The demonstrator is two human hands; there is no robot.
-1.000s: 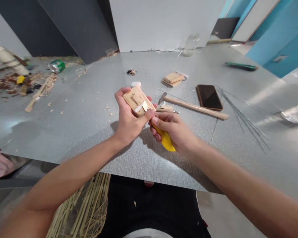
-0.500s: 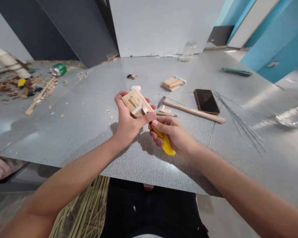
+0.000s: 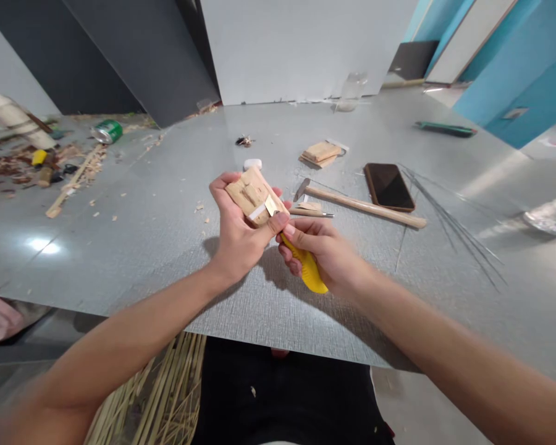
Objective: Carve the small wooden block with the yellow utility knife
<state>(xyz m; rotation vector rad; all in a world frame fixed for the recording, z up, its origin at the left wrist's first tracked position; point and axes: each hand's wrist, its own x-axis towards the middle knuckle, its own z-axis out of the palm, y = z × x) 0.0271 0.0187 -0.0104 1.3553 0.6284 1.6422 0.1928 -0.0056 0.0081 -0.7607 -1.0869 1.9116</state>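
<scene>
Right now your left hand is gripping the small wooden block above the worktop, while your right hand is closing its grip on the yellow knife, blade at the block's notch; judging by the notches already cut, carving is partway done. Shavings, a hammer and a phone are lying around in the grey-and-teal room.
</scene>
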